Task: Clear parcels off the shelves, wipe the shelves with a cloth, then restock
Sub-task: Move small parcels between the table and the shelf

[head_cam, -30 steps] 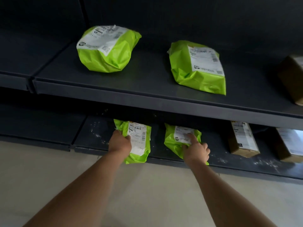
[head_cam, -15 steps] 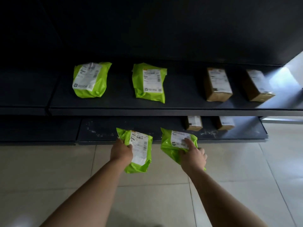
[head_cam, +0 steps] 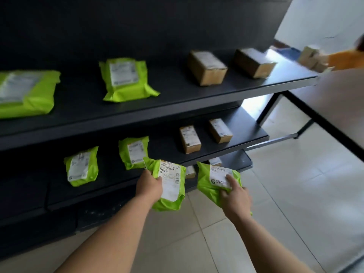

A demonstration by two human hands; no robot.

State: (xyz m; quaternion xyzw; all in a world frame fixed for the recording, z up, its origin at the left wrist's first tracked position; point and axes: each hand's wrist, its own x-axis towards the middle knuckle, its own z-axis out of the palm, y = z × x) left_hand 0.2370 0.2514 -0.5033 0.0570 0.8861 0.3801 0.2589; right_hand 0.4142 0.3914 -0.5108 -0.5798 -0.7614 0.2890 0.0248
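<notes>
My left hand [head_cam: 150, 186] grips a green mailer bag [head_cam: 173, 186] with a white label, held in the air in front of the dark shelves. My right hand [head_cam: 234, 196] grips a second green mailer bag [head_cam: 212, 180], thumb on its label. The top shelf [head_cam: 177, 99] carries two green bags [head_cam: 126, 77] and two brown boxes [head_cam: 206, 67]. On the middle shelf [head_cam: 236, 142] lie two green bags [head_cam: 81, 166] and two small brown boxes [head_cam: 190, 138]. Parts of two more boxes [head_cam: 215, 161] show on the lowest shelf.
A table [head_cam: 344, 107] with black legs stands at the right, close to the shelf end. At its far end are stacked small boxes [head_cam: 310, 58] and a person's orange sleeve [head_cam: 346, 59]. Light floor tiles [head_cam: 275, 213] lie below and to the right.
Both hands lifted the two green bags off the lowest shelf and drew them back. My view pulled away and swung right, so more shelves and the table now show.
</notes>
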